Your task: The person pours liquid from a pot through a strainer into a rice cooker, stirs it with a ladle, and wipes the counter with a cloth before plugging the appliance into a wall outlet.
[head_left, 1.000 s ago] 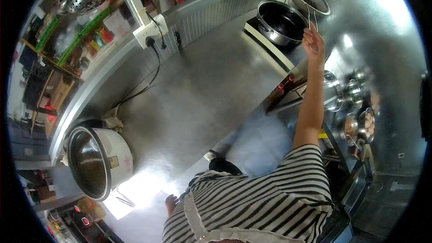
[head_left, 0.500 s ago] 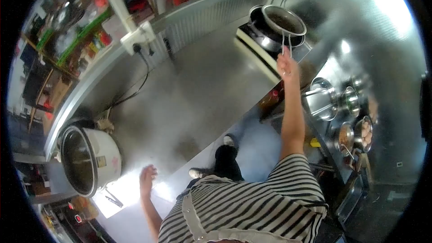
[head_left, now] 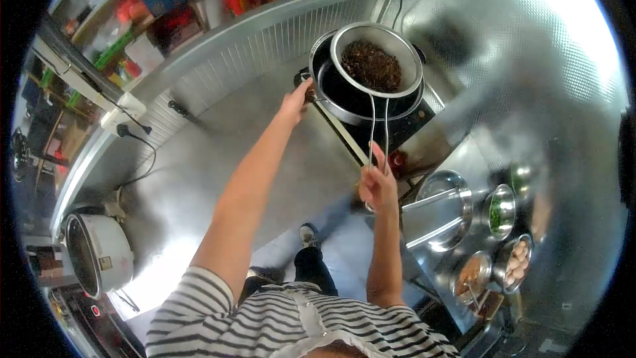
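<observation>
My right hand [head_left: 379, 185] is closed around the long wire handle of a metal strainer [head_left: 342, 73]. Dark, wet-looking leaves [head_left: 371, 65] lie in the strainer's bowl, which is over the pot and overlaps its rim. The metal pot [head_left: 322, 79] sits on a black stove [head_left: 412, 127], with dark contents partly hidden by the strainer. At the pot's left side, my left hand [head_left: 295, 102] is closed on its handle, mostly covered by the fingers.
A white cooker [head_left: 114, 252] stands at the far left of the steel counter [head_left: 245, 152]. To the right are a large metal basin [head_left: 457, 225], a bowl of greens [head_left: 501, 212], a bowl of eggs [head_left: 517, 262] and an orange-brown bowlful [head_left: 472, 275]. Cords hang from wall sockets.
My left hand has come up from beside the white cooker to the pot's handle. The strainer has tilted so its leaves show, and the view has shifted toward the stove.
</observation>
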The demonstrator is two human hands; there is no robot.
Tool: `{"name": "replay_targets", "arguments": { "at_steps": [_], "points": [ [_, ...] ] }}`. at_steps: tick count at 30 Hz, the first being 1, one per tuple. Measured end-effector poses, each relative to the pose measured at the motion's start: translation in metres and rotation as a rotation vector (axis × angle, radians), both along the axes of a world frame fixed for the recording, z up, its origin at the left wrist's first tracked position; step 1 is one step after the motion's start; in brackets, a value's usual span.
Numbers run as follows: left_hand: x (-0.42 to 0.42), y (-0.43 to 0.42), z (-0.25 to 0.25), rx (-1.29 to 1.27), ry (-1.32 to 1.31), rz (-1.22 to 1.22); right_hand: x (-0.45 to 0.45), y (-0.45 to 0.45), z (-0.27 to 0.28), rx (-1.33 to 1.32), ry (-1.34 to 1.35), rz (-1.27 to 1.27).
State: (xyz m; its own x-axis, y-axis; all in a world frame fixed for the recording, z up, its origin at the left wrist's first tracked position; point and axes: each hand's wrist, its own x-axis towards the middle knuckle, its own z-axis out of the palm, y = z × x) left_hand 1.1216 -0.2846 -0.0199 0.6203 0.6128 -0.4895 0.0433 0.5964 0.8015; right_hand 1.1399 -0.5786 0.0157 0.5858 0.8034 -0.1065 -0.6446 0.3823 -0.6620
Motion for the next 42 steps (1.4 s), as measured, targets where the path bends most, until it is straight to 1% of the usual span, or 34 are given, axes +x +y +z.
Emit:
{"name": "replay_targets", "arguments": {
  "at_steps": [4, 5, 8, 9, 10, 12, 13, 15, 17, 18, 20, 22, 23, 24, 26, 28, 29, 30, 32, 34, 35, 37, 38, 39, 40, 42],
  "points": [
    [0.02, -0.011, -0.001, -0.052, -0.07, 0.214, -0.002, -0.013, 0.016, -0.055, 0.039, 0.046],
    [0.023, -0.016, 0.001, -0.128, -0.116, 0.273, 0.0, -0.014, 0.018, -0.062, 0.046, 0.058],
    [0.024, -0.031, -0.002, -0.219, -0.508, 0.324, 0.001, -0.023, 0.017, -0.052, 0.024, 0.073],
    [0.021, -0.038, 0.007, -0.265, -0.522, 0.357, -0.001, -0.028, 0.025, -0.062, 0.043, 0.091],
    [0.02, -0.039, 0.003, -0.274, -0.584, 0.39, -0.003, -0.036, 0.03, -0.119, 0.025, 0.09],
    [0.008, -0.043, 0.015, -0.294, -0.594, 0.422, -0.003, -0.044, 0.036, -0.204, -0.026, 0.088],
    [-0.002, -0.045, 0.024, -0.269, -0.605, 0.412, -0.005, -0.048, 0.034, -0.219, 0.001, 0.05],
    [-0.029, -0.051, 0.038, -0.224, -0.617, 0.402, -0.009, -0.061, 0.043, -0.249, -0.087, 0.127],
    [-0.06, -0.056, 0.051, -0.189, -0.622, 0.423, -0.013, -0.073, 0.051, -0.276, -0.144, 0.184],
    [-0.078, -0.062, 0.063, -0.152, -0.603, 0.438, -0.014, -0.08, 0.05, -0.3, -0.221, 0.208],
    [-0.119, -0.065, 0.067, -0.047, -0.591, 0.442, -0.019, -0.089, 0.054, -0.168, -0.141, 0.3],
    [-0.164, -0.076, 0.087, -0.05, -0.572, 0.477, -0.029, -0.098, 0.068, -0.191, -0.127, 0.341],
    [-0.187, -0.085, 0.099, 0.03, -0.538, 0.514, -0.034, -0.103, 0.074, -0.201, -0.123, 0.364],
    [-0.209, -0.089, 0.106, -0.022, -0.587, 0.521, -0.037, -0.109, 0.074, -0.185, -0.098, 0.394],
    [-0.253, -0.108, 0.135, 0.058, -0.544, 0.619, -0.047, -0.113, 0.075, -0.162, -0.048, 0.471],
    [-0.3, -0.128, 0.156, 0.145, -0.536, 0.692, -0.059, -0.11, 0.08, -0.128, -0.066, 0.579],
    [-0.323, -0.139, 0.165, 0.187, -0.522, 0.733, -0.065, -0.107, 0.082, -0.178, -0.084, 0.626],
    [-0.347, -0.15, 0.175, 0.236, -0.508, 0.773, -0.071, -0.103, 0.088, -0.193, -0.079, 0.713],
    [-0.391, -0.171, 0.196, 0.315, -0.498, 0.818, -0.08, -0.094, 0.092, -0.209, -0.178, 0.884],
    [-0.442, -0.19, 0.216, 0.4, -0.481, 0.88, -0.098, -0.076, 0.096, -0.176, -0.087, 1.063],
    [-0.463, -0.203, 0.227, 0.419, -0.434, 0.997, -0.112, -0.068, 0.095, -0.156, -0.086, 1.13],
    [-0.507, -0.222, 0.247, 0.593, -0.309, 1.088, -0.144, -0.048, 0.099, -0.115, -0.135, 1.261],
    [-0.499, -0.236, 0.27, 0.515, -0.387, 1.171, -0.143, -0.039, 0.108, -0.086, -0.057, 1.359],
    [-0.533, -0.242, 0.278, 0.566, -0.346, 1.188, -0.173, -0.027, 0.112, -0.107, -0.042, 1.406],
    [-0.553, -0.243, 0.288, 0.627, -0.378, 1.221, -0.194, -0.017, 0.115, -0.133, -0.019, 1.442],
    [-0.6, -0.243, 0.308, 0.809, -0.211, 1.223, -0.238, 0.01, 0.114, -0.04, 0.038, 1.6]
  ]
}}
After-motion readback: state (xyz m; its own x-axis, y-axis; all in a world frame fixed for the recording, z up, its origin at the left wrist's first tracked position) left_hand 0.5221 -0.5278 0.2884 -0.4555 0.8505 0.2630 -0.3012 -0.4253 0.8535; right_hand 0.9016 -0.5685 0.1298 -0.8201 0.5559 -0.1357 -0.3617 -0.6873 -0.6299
